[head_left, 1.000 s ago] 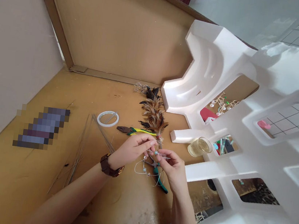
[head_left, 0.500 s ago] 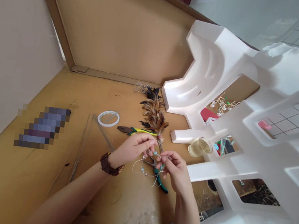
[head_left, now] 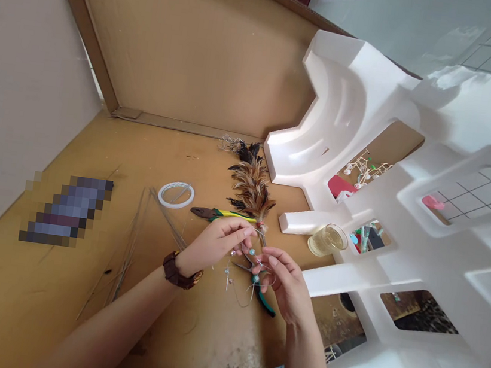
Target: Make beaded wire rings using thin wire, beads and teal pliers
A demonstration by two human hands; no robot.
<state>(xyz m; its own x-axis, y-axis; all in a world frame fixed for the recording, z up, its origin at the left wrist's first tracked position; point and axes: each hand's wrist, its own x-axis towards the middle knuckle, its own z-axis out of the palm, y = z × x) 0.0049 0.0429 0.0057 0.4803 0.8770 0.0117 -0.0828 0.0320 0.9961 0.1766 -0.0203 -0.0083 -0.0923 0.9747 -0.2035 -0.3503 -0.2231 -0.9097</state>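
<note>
Between my hands hangs a looped beaded wire (head_left: 251,252) with small light-blue and clear beads strung along it. My left hand (head_left: 222,240), with a dark brown bracelet (head_left: 180,270) at the wrist, pinches one part of the wire between thumb and fingers. Thumb and forefinger of my right hand (head_left: 286,280) are closed on the wire at the other side of the loop. Beneath the hands lie green-handled pliers (head_left: 264,305), partly covered. Just beyond my left hand are yellow-and-green-handled pliers (head_left: 202,213) and the stem of a brown feather bundle (head_left: 252,180).
A white tape roll (head_left: 160,199) and several thin wires (head_left: 131,247) lie left on the table (head_left: 175,338). A glass of yellowish liquid (head_left: 327,240) stands at right beside a large white molded panel (head_left: 445,246). Cardboard (head_left: 190,50) walls the back. A pixelated object (head_left: 68,209) lies far left.
The beaded loop has shifted and changed shape, its lower strands hanging differently. My right hand has turned slightly at the fingers; my left hand keeps its pinch. The whole view has moved a little.
</note>
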